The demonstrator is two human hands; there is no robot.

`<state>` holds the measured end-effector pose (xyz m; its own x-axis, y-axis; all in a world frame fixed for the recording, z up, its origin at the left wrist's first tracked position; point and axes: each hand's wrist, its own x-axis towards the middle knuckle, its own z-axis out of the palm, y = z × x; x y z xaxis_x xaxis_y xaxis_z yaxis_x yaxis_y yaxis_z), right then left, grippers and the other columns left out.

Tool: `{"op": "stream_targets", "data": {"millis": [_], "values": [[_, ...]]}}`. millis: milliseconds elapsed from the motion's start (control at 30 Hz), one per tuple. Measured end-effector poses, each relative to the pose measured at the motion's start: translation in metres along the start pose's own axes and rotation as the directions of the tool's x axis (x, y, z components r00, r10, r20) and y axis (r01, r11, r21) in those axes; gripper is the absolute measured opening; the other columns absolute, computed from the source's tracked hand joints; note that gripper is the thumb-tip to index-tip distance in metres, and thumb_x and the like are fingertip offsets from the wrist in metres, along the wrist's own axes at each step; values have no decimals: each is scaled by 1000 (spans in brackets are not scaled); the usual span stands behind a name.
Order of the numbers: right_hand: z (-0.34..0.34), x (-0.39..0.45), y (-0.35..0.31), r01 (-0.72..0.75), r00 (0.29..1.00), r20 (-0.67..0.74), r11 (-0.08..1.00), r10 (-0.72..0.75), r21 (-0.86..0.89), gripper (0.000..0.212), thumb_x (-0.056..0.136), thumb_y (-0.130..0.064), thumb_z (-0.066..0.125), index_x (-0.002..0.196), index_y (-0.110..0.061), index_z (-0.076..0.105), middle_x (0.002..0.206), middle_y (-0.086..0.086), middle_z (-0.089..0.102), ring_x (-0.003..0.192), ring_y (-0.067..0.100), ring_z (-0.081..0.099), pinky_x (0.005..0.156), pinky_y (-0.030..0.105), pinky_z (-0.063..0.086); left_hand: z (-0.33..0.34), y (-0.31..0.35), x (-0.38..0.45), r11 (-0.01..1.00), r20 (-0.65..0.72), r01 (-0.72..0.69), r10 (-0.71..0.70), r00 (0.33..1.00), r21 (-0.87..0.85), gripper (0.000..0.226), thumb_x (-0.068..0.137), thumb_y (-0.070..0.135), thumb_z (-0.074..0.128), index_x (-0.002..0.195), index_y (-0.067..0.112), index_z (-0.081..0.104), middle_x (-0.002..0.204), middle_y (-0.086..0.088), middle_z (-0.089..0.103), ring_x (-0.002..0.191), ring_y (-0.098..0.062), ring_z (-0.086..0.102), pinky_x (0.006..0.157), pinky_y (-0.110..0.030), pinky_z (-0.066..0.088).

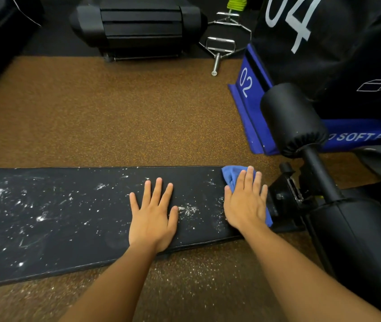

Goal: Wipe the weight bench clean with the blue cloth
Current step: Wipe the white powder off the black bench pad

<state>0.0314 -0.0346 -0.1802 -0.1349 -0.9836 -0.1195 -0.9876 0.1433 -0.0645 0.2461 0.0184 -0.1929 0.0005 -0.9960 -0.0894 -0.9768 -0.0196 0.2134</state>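
The black weight bench pad [57, 212] stretches across the lower half of the head view, speckled with white dust, thickest toward its left. My left hand [153, 213] lies flat on the pad near the middle, fingers spread, holding nothing. My right hand [245, 203] presses flat on the blue cloth [230, 176] at the pad's right end. The cloth shows above my fingers and along the hand's right side; the rest is hidden under my palm.
Black foam rollers [294, 119] and the bench's metal post [319, 173] stand just right of the cloth. Blue and black soft boxes [246, 84] sit behind them. A metal cable handle [218, 46] and black equipment [138, 26] lie beyond the brown speckled floor [115, 117].
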Motion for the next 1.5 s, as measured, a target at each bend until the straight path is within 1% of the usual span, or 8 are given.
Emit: {"op": "stream_targets", "data": {"millis": [233,467,567,767,967,1133,1300,1500], "values": [[8,-13,-29,152,988,17,988,-153,22,62,100,-43,17,151,-16,-6,160,3,-11,146,25,-11,118,47,-1,2,-1,0,1000,-19,1,-1,1000,6,60,95,52,8,151,33,0,160,4,-7,145,-20,-19,115,-55,-8],[10,-48,-1,134,991,28,991,-134,1,62,99,-43,10,150,-12,-8,159,6,-13,146,24,-12,119,44,1,3,-3,0,1000,-11,-5,5,1000,-8,61,94,53,6,151,34,0,160,4,-8,144,-19,-20,115,-54,-8],[8,-41,2,102,995,21,995,-102,-6,64,99,-44,16,151,-11,-2,160,7,-8,146,27,-7,118,47,5,2,-2,-2,1000,-13,2,-2,1000,-17,61,94,53,6,151,34,-1,160,5,-9,144,-18,-21,115,-53,-9],[-1,10,-11,97,992,71,994,-100,40,61,100,-44,14,151,-19,-7,160,2,-13,145,27,-13,117,50,0,1,0,0,1000,-8,12,-12,1000,-21,61,94,53,5,151,35,0,160,6,-10,144,-18,-22,115,-54,-10],[6,-10,-11,171,982,67,984,-174,52,59,100,-44,12,151,-25,-10,159,-2,-17,144,22,-19,117,46,-5,1,1,1,1000,-10,15,-15,1000,-11,61,93,53,5,151,34,0,160,6,-9,144,-18,-21,115,-53,-9],[8,-53,11,202,978,44,978,-204,50,66,89,-49,-5,149,-22,-13,157,0,-18,144,21,-19,115,41,-7,2,-2,0,1000,-22,0,-1,1000,-32,62,93,53,6,151,34,3,160,6,-6,144,-17,-19,116,-53,-8],[4,-31,13,108,992,52,993,-111,57,61,99,-42,19,151,-21,-5,160,2,-11,146,28,-9,118,45,5,3,-1,-1,999,-29,5,-7,1000,-39,62,93,53,7,152,33,4,160,6,-5,145,-17,-18,116,-53,-7],[-3,11,-15,59,993,97,996,-66,70,60,100,-43,17,152,-21,-4,160,3,-12,145,34,-10,117,52,3,3,1,0,1000,-19,17,-17,1000,-17,61,94,53,6,151,34,2,160,6,-7,145,-18,-19,115,-53,-9]]}}
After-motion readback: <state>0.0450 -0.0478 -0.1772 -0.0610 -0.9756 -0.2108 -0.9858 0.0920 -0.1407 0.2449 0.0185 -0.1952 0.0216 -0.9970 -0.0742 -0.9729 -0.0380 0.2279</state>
